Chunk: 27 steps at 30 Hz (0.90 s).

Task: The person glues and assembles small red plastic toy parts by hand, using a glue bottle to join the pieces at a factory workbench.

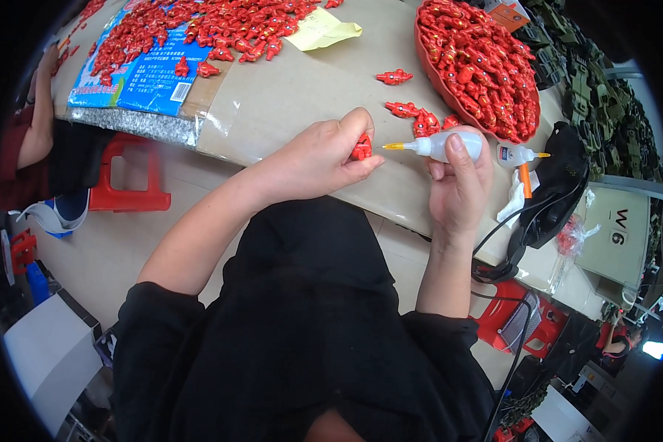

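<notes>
Between the thumb and fingers of my left hand (328, 155) is a small red figurine (362, 148), partly hidden by the fingers. My right hand (460, 180) grips a whitish squeeze bottle (442, 146) with a yellow needle tip, which points left at the figurine, a small gap apart. Just beyond my hands a few loose red figurines (401, 110) lie on the table. Further right a red bowl (425, 55) is heaped with many more of them. A second small bottle (514, 154) with a yellow tip lies right of my right hand.
More red figurines (228, 26) cover a blue printed sheet (155, 74) at the far left, beside a yellow paper (324, 29). A black bag (563, 177) with a cable lies at the right. Red stools (129, 177) stand below the table (295, 88). Another person's arm (43, 110) shows at left.
</notes>
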Tool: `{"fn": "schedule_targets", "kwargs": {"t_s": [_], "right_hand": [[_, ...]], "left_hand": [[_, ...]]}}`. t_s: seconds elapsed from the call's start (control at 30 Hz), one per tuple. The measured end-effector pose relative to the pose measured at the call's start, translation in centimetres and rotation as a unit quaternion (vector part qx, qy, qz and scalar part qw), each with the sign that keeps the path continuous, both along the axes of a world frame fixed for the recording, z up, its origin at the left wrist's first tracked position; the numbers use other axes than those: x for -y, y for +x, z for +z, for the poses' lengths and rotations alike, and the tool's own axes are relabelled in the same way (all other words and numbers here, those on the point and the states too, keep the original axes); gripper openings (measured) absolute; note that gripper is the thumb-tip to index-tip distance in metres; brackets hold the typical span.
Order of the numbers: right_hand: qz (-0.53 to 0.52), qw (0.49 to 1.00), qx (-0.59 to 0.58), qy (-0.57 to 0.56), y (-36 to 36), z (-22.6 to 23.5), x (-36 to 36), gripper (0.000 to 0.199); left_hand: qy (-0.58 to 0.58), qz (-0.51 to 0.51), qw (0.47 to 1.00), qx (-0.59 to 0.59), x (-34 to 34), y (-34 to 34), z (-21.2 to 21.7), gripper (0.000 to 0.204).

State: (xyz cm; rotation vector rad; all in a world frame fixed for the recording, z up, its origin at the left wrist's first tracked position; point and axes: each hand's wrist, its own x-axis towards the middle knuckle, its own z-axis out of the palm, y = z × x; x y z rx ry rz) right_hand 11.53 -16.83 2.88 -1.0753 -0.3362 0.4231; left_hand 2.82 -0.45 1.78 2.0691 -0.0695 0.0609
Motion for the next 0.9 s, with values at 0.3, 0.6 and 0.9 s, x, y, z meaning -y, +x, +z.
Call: {"fn": "schedule_targets", "kwargs": {"t_s": [0.3,0.6,0.9], "right_hand": [[0.005,1.000,0.015,-0.009,-0.11,-0.05,-0.17,0.018],[-0.006,0.998,0.050,-0.045,-0.30,0.50,-0.12,0.019],[0.020,0.992,0.092,-0.078,-0.12,0.87,0.17,0.018]], "left_hand": [[0.001,-0.003,1.000,-0.015,-0.04,0.08,0.17,0.024],[0.008,-0.007,1.000,-0.018,-0.01,-0.01,0.18,0.024],[0.012,-0.016,0.999,-0.026,-0.13,-0.03,0.17,0.024]]}}
